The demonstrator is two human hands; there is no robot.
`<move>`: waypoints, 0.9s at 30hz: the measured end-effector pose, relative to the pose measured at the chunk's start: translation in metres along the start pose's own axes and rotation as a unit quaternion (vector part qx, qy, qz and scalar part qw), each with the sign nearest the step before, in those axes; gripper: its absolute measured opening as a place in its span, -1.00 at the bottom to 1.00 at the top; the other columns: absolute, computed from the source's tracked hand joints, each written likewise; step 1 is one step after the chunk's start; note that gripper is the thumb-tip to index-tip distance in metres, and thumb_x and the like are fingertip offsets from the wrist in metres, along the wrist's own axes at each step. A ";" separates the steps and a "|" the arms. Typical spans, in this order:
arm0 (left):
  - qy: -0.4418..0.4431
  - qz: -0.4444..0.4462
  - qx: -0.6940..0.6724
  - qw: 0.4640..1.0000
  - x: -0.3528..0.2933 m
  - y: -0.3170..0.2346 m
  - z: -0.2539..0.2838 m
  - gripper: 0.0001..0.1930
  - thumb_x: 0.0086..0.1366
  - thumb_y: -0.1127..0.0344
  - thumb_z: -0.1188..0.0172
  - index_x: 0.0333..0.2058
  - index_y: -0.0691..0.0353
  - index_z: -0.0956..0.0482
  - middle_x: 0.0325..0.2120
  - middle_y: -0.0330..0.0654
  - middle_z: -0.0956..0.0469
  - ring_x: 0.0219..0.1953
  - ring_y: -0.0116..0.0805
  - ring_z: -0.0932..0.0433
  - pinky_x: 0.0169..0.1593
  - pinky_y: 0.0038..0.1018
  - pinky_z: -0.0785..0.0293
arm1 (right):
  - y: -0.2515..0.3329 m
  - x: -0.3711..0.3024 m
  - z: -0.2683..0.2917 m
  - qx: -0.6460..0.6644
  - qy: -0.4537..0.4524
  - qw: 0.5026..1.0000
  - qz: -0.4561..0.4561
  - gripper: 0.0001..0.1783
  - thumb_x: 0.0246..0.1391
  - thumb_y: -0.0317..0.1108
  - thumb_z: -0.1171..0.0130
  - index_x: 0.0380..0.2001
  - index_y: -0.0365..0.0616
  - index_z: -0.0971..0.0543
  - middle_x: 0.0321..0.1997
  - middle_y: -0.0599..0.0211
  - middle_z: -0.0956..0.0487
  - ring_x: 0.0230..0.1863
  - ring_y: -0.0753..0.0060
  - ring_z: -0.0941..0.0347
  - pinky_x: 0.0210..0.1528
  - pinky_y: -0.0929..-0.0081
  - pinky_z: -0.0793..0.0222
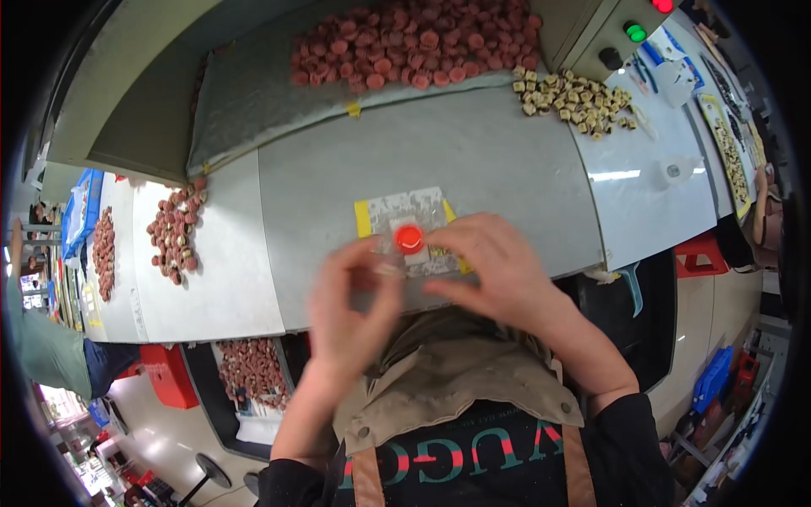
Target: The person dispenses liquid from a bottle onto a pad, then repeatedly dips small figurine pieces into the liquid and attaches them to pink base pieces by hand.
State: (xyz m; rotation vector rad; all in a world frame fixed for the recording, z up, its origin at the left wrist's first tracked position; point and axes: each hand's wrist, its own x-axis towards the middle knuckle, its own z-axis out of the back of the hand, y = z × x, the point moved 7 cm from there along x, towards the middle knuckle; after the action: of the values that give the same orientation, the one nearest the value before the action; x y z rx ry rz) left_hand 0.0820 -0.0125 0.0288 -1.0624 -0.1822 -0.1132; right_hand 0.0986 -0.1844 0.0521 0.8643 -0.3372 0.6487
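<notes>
A small round red piece (410, 239), like a cap seen from above, sits over a stained white sheet (401, 203) held with yellow tape in front of me. My left hand (348, 300) is to its left, thumb and fingers curled toward each other. A pinkish shape shows between those fingers, but motion blur hides what it is. To the right, my right hand (500, 269) reaches in with its index finger close to the red piece and its thumb held apart. Whether that finger touches the piece is hard to tell.
Many pink ridged round pieces (414, 46) lie on a grey cloth-covered belt (262, 114) at the back. Cream-and-dark small blocks (574, 100) are heaped at back right. Joined pieces (176, 232) lie at left. Below the table's edge is a black tray (203, 380) of pieces.
</notes>
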 end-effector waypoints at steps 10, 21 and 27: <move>-0.113 -0.169 0.344 0.917 0.104 0.036 0.096 -0.70 0.20 0.36 -0.20 -0.08 0.24 -0.53 -0.09 -0.02 -0.47 -0.01 -0.03 -0.43 0.05 -0.22 -0.35 | -0.119 0.046 0.074 -0.224 -0.036 0.967 -0.117 -0.73 0.10 -0.46 -0.13 -0.10 -0.20 -0.48 -0.14 0.11 -0.46 -0.14 0.03 -0.44 -0.10 0.29 -0.37; -0.169 -0.184 0.172 0.953 0.174 0.033 -0.008 -0.67 0.04 0.19 -0.24 -0.23 0.21 -0.53 -0.44 0.02 -0.56 -0.29 0.06 -0.55 -0.20 -0.09 -0.48 | -0.115 0.011 0.050 -0.134 0.029 0.974 -0.179 -0.81 0.10 -0.55 -0.04 -0.18 -0.26 -0.43 -0.25 0.11 -0.46 -0.27 0.20 -0.41 -0.16 0.40 -0.34; -0.077 -0.163 0.159 0.971 0.177 0.051 0.007 -0.69 0.02 0.22 -0.27 -0.26 0.21 -0.50 -0.41 0.07 -0.54 -0.26 0.08 -0.54 -0.18 -0.08 -0.45 | -0.049 0.031 0.024 -0.053 0.124 0.987 -0.085 -0.81 0.02 -0.61 -0.07 -0.24 -0.27 -0.44 -0.26 0.16 -0.44 -0.29 0.26 -0.41 -0.20 0.47 -0.34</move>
State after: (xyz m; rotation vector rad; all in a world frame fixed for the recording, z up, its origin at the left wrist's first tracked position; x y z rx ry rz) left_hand 0.2641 0.0178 0.0247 -0.7143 -0.4996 -0.2891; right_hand 0.1538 -0.2146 0.0535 0.6939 -0.0717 0.5669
